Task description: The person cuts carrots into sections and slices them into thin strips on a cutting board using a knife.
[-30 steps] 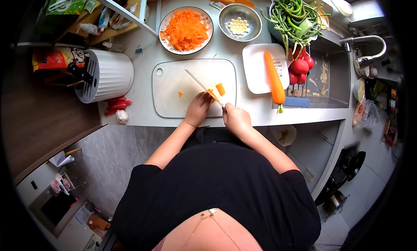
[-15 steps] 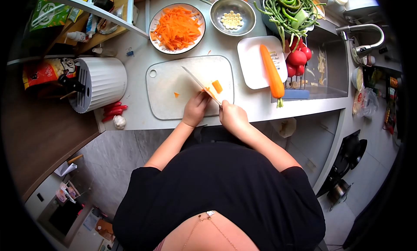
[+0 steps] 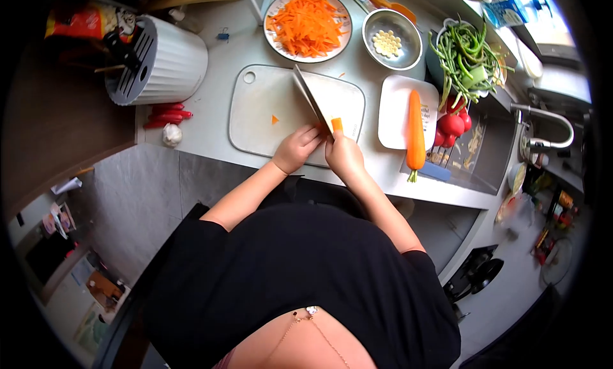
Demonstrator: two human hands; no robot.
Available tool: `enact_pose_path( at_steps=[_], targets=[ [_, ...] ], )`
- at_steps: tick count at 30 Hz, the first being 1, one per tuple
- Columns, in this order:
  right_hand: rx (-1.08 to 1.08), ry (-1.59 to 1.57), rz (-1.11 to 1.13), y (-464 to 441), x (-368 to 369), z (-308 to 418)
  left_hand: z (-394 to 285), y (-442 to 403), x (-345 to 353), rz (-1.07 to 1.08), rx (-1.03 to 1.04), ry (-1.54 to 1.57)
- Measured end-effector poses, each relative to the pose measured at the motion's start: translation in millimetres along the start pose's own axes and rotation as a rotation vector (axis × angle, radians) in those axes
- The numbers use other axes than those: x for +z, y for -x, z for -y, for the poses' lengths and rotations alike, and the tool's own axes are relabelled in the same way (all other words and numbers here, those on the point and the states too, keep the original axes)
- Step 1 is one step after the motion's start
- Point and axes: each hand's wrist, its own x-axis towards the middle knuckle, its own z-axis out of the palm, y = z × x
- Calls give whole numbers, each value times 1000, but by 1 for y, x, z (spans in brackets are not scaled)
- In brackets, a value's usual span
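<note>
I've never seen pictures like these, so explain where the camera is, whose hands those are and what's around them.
There's no machine: it's a person working bare-handed. The camera is worn on the head, looking forward and down, so a black shirt fills the bottom. The right hand grips a knife over a cutting board. The left hand is beside it; whether it holds anything is hidden. A carrot chunk sits right of the knife. Beyond the board on the counter are a plate of shredded carrot and a metal bowl of pale pieces. On the right, a white tray bears a whole carrot.
</note>
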Motion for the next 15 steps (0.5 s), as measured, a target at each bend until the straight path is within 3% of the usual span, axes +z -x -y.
enact_pose_path(
  at_steps=[7,15],
  targets=[
    [-75,-61,-120,14,-23,-4,2,4,2,-45,20,0],
    [-89,-13,-69,34,-20,-3,-4,-2,-4,-85,13,24]
  ],
)
